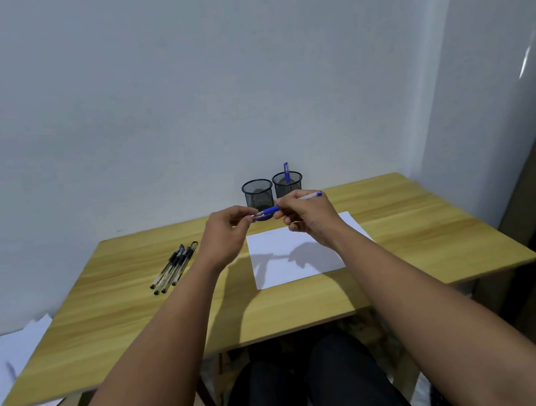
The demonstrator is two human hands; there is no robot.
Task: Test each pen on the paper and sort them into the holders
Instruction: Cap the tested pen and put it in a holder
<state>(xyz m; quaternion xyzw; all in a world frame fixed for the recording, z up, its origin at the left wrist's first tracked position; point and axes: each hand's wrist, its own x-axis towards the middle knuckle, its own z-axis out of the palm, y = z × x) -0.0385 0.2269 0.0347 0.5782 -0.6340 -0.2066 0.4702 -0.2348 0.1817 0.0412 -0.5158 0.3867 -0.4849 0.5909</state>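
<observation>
Both hands hold a blue pen (309,196) in the air above the far edge of a white paper sheet (300,256). My right hand (308,214) grips the pen's barrel. My left hand (228,224) pinches its blue cap (268,211) at the pen's left end. Behind the hands stand two black mesh holders: the left holder (257,194) looks empty, the right holder (288,183) has one blue pen (286,172) upright in it. Several black pens (175,268) lie together on the table's left side.
The wooden table (122,322) stands against a white wall, with a corner at the right. A pile of loose white papers (2,363) lies off the table's left edge. My legs are under the table's front edge.
</observation>
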